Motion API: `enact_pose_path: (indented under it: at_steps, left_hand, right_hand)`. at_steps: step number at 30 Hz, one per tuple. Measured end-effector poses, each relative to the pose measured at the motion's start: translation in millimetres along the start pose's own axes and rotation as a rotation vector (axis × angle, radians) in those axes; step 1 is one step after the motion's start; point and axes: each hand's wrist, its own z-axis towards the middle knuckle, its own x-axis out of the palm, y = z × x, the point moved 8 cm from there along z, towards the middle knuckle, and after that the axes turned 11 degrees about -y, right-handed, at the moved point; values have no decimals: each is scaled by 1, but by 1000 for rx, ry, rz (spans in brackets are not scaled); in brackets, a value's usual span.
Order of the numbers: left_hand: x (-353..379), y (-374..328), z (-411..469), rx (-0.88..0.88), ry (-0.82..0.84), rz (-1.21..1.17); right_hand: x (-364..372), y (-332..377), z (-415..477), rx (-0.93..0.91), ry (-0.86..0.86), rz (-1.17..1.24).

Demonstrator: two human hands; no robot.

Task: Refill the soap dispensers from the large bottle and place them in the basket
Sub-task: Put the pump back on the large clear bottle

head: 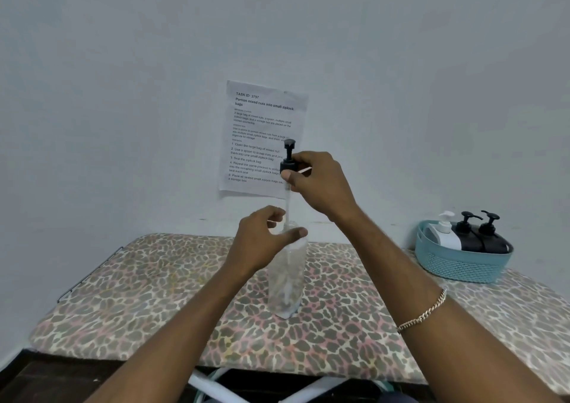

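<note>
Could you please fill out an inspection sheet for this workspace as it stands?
Surface: cloth-covered table, leopard print.
Job's things: clear bottle upright at the middle; black pump held above it, its tube reaching into the neck; basket at the right holding one white dispenser and two black dispensers. Large bottle: not seen.
Clutter: nothing seen.
Hands: left hand holds the bottle's shoulder; right hand fingers pinch the pump.
Cables: none certain; white tubes below the front edge, kind unclear.
Surroundings: pale wall with a printed sheet.
</note>
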Motion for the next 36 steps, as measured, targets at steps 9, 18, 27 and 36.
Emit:
enact_pose_path:
  at_steps: [9,18,27,36]
  left_hand:
    - [16,21,-27,5,50,27]
    - [16,29,-32,-23,20,-43]
    - [15,32,-34,-17,18,-99]
    - [14,31,-34,-17,13,-118]
  right_hand:
    - [15,-38,-30,32,66,-10]
    - [25,-70,-46,81,103,30]
    - [31,-85,-56,110,148,46]
    - [35,-94,-56,144,173,72]
